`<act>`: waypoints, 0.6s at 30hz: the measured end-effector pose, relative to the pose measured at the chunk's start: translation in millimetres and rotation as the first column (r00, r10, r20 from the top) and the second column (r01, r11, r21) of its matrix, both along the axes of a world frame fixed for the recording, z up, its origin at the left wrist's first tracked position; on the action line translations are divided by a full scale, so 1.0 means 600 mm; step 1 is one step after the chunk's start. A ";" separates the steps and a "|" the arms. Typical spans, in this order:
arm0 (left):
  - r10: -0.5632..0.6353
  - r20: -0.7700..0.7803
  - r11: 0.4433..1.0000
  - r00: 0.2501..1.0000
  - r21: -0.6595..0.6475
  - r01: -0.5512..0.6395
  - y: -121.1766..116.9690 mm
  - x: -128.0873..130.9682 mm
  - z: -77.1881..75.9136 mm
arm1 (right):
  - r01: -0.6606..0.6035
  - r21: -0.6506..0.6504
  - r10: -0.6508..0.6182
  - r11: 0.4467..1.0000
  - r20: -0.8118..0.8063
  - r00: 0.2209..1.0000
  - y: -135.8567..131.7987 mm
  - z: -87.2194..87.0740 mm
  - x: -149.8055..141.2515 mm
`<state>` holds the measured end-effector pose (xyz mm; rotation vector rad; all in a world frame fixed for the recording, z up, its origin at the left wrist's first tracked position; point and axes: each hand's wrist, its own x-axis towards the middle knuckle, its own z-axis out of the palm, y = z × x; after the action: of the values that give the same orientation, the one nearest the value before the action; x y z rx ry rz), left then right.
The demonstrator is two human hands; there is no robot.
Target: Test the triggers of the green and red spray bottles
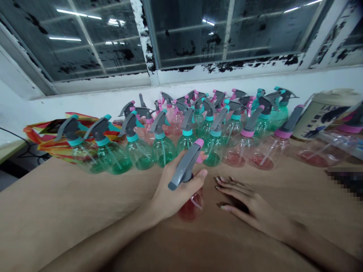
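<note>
Centrally: one pink spray bottle [185,170], grey trigger head, pink nozzle tip, gripped at the neck by the left hand [170,189], fingers wrapped round, above the near worktop [42,219]; base contact cannot be told. Right hand [249,202]: palm down, fingers slightly parted, holding nothing, just beside the bottle. Behind: teal-collared bottles [140,155], upright in a row; pink-collared bottles [262,159] at their right; beige canister [319,113], printed; orange-yellow bag [47,141], far left
</note>
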<state>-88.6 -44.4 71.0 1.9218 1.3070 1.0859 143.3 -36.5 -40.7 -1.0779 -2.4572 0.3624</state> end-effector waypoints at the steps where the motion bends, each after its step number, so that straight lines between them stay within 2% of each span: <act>1: 0.023 0.006 1.000 1.000 0.001 -0.023 0.000 0.000 -0.004 | 0.000 -0.003 0.000 1.000 -0.008 1.000 0.000 -0.001 0.000; 4: 0.053 0.036 0.999 0.998 -0.005 -0.053 -0.002 0.002 -0.011 | -0.008 -0.004 0.008 1.000 -0.016 1.000 0.002 -0.003 0.001; 11: 0.031 0.117 0.998 0.993 -0.052 -0.025 -0.001 0.006 -0.012 | -0.011 -0.006 0.011 1.000 -0.019 1.000 0.002 -0.002 0.000; 15: -0.006 0.072 0.997 0.997 -0.075 0.012 0.002 0.003 -0.010 | -0.007 -0.001 0.007 1.000 0.003 1.000 0.000 0.000 -0.001; 18: 0.010 -0.018 0.998 1.000 -0.069 -0.011 0.000 0.000 -0.004 | -0.001 0.001 0.000 1.000 0.029 1.000 -0.001 0.001 -0.001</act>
<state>-88.4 -44.4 68.9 1.8795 1.3478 1.0173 142.9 -37.0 -40.1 -1.0891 -2.4824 0.3476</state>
